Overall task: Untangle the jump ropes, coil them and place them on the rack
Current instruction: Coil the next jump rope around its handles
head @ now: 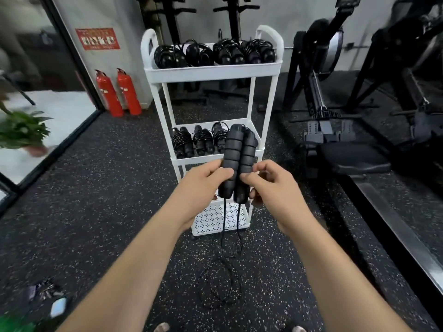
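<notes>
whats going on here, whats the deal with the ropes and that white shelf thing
A person stands in front of a white rack holding a jump rope's two black handles side by side. The left hand grips one, and the right hand pinches the other. The cord hangs down and lies in loose loops on the floor, not yet coiled. Coiled ropes already sit on the rack's top and middle shelves.
</notes>
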Demonstrator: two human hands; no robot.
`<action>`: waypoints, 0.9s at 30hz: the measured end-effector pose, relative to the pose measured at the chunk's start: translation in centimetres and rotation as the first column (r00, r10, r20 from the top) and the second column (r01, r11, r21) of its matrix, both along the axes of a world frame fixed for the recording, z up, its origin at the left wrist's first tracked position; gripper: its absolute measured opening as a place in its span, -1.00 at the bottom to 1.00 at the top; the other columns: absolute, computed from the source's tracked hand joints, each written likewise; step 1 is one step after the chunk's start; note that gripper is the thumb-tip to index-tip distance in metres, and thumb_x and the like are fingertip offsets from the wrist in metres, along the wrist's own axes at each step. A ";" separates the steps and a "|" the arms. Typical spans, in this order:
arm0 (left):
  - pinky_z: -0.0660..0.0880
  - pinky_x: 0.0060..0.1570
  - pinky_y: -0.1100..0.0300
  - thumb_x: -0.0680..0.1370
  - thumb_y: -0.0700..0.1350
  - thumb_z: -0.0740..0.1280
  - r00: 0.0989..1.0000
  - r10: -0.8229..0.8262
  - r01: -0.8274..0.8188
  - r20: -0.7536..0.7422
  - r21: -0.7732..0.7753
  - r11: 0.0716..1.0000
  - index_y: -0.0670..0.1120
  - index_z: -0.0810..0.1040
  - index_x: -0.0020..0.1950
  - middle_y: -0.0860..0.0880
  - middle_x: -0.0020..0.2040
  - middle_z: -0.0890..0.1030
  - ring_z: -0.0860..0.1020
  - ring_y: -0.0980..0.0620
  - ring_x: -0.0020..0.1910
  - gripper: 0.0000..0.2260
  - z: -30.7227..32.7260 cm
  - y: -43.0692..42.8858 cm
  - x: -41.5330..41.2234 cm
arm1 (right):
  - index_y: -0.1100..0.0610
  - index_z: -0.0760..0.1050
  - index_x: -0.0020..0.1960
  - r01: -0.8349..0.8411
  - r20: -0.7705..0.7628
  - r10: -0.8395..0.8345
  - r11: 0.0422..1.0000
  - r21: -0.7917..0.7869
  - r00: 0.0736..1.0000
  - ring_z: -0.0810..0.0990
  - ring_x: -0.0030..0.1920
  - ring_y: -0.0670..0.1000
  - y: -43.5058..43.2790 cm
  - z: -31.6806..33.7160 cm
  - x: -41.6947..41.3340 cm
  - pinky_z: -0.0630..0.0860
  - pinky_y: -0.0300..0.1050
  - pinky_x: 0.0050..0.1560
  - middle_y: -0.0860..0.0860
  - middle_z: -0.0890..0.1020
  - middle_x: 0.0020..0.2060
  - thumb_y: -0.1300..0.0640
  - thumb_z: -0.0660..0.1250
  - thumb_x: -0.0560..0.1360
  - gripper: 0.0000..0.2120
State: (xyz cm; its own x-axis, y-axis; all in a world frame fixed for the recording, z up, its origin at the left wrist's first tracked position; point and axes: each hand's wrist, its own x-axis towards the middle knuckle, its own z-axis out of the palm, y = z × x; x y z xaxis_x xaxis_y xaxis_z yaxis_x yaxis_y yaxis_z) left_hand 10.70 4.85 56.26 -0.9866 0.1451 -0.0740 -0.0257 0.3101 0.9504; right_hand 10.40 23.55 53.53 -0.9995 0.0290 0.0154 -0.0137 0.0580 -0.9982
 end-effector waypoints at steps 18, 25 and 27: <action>0.55 0.18 -0.02 0.73 0.07 0.29 1.000 -0.005 0.004 0.019 0.079 0.997 0.38 0.58 0.35 0.03 0.03 0.72 0.65 0.05 -0.02 -0.75 -4.8 0.2 -1.7 | 0.16 0.61 0.16 -0.038 0.100 0.055 0.986 -0.162 0.993 0.55 -0.28 0.12 -0.1 -4.1 -0.7 0.58 0.02 -0.23 0.13 0.60 -0.16 0.10 0.51 0.62 -0.81; 0.55 0.17 -0.02 0.72 0.04 0.31 0.999 0.016 -0.017 -0.038 -0.025 1.000 0.30 0.52 0.27 0.16 0.10 0.73 0.68 0.10 0.10 -0.83 -5.4 0.2 -1.2 | 0.19 0.56 0.13 -0.017 0.105 0.036 0.984 -0.175 0.994 0.66 -0.26 0.15 0.0 -4.0 0.0 0.62 0.03 -0.20 0.26 0.59 -0.15 0.11 0.53 0.61 -0.78; 0.57 0.23 -0.04 0.67 0.03 0.37 0.998 -0.038 0.031 -0.057 -0.128 0.991 0.34 0.45 0.31 0.20 0.16 0.71 0.67 0.11 0.12 -0.72 -5.3 0.3 -1.0 | 0.23 0.53 0.14 -0.022 0.099 0.042 0.981 -0.192 0.994 0.65 -0.27 0.13 -0.2 -4.0 0.3 0.62 -0.02 -0.22 0.13 0.59 -0.19 0.13 0.53 0.61 -0.75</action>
